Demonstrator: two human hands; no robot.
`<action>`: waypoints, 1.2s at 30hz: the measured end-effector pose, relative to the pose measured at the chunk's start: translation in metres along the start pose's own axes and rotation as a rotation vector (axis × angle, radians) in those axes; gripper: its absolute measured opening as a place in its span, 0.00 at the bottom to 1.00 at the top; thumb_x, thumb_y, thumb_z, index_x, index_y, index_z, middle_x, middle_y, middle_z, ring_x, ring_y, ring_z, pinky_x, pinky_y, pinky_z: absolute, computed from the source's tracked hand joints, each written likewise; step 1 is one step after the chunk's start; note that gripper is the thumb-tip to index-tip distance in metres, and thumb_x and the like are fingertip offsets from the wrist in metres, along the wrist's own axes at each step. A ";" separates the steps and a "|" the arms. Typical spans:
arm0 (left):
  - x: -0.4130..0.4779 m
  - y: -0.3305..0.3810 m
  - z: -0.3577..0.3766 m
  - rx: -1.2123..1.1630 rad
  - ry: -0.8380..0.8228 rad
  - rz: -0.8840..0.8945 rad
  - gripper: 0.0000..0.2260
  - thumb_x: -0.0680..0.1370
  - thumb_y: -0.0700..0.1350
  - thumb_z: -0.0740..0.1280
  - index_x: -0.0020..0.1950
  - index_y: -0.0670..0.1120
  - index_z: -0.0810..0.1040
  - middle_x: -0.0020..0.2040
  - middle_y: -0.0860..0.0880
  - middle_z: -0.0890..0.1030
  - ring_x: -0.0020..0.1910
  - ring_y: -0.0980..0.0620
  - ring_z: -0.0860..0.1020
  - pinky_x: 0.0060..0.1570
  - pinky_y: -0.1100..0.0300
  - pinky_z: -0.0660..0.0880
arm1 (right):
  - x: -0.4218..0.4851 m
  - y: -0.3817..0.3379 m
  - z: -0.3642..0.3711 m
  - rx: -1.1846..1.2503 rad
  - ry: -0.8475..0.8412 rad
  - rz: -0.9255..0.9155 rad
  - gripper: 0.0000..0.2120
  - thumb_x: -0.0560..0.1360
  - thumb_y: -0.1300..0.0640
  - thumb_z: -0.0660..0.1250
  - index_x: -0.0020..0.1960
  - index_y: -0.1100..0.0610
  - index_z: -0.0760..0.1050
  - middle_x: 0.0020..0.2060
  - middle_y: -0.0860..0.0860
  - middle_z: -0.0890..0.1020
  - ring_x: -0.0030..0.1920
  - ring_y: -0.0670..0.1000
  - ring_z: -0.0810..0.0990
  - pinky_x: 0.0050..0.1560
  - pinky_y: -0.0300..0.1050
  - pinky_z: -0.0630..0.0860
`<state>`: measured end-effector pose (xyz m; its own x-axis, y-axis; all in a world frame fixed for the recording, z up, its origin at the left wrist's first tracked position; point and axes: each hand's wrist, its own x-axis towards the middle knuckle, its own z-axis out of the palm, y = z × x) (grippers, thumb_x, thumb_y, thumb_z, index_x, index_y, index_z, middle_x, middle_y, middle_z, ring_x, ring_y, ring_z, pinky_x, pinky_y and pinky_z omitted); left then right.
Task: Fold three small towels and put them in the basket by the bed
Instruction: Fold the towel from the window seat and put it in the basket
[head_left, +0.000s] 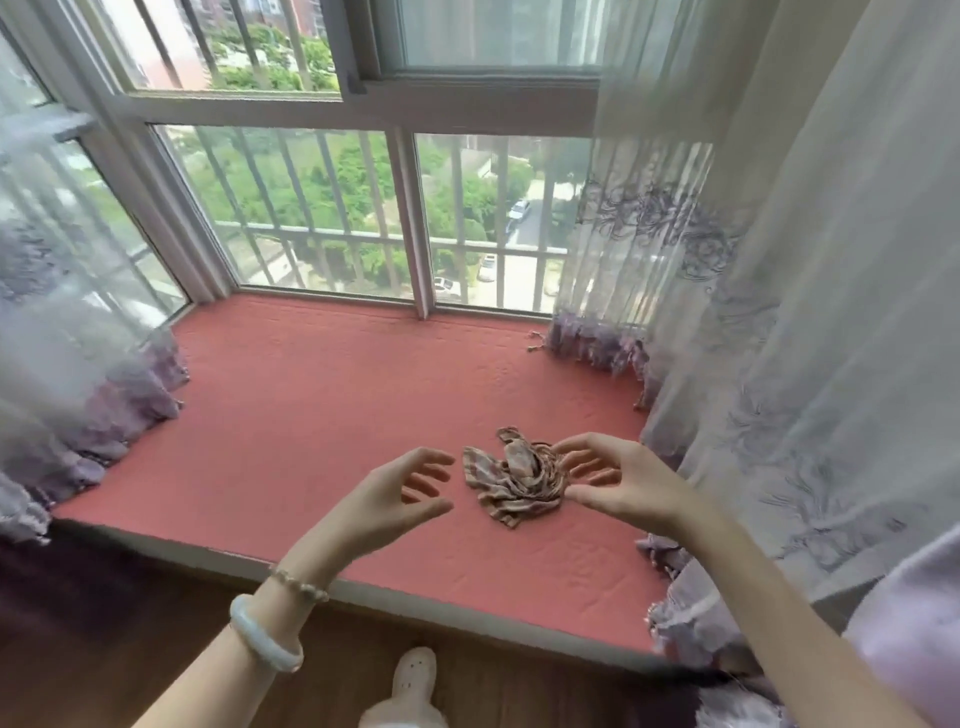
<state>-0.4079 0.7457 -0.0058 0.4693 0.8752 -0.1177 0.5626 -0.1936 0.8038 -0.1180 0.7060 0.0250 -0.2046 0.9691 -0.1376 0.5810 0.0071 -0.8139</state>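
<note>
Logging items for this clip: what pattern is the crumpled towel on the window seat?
The towel is plaid, brown and pinkish on cream; the head view shows it.

A small towel (511, 480), checked brown, pink and white, lies crumpled in a twisted heap between the hands, nearer the right hand (618, 483) than the left hand (395, 493).

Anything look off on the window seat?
Only the checked towel: it lies crumpled in a twisted heap on the red mat, between the left hand and right hand, not spread flat. Nothing spilled or damaged.
</note>
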 end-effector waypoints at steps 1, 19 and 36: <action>0.014 -0.006 -0.004 0.005 -0.030 0.010 0.18 0.73 0.48 0.71 0.59 0.59 0.72 0.54 0.57 0.79 0.50 0.62 0.79 0.52 0.63 0.77 | 0.007 0.002 0.001 0.002 0.019 0.028 0.20 0.69 0.59 0.73 0.51 0.37 0.73 0.47 0.44 0.81 0.49 0.43 0.80 0.52 0.37 0.77; 0.209 -0.152 -0.053 0.153 -0.357 0.050 0.23 0.74 0.43 0.70 0.67 0.49 0.68 0.56 0.51 0.76 0.50 0.54 0.77 0.51 0.61 0.75 | 0.153 0.062 0.090 0.074 0.179 0.514 0.14 0.69 0.59 0.71 0.51 0.45 0.78 0.47 0.45 0.82 0.47 0.45 0.80 0.53 0.40 0.76; 0.294 -0.320 0.097 0.418 -0.316 0.064 0.23 0.72 0.34 0.63 0.68 0.41 0.69 0.69 0.42 0.69 0.69 0.44 0.66 0.69 0.53 0.63 | 0.209 0.262 0.224 -0.209 0.067 0.739 0.15 0.70 0.55 0.70 0.54 0.59 0.77 0.51 0.57 0.78 0.56 0.58 0.76 0.54 0.50 0.73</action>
<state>-0.3834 1.0222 -0.3540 0.6578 0.6916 -0.2982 0.7191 -0.4590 0.5217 -0.1850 0.8550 -0.3438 0.3392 0.7529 -0.5640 0.6864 -0.6081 -0.3989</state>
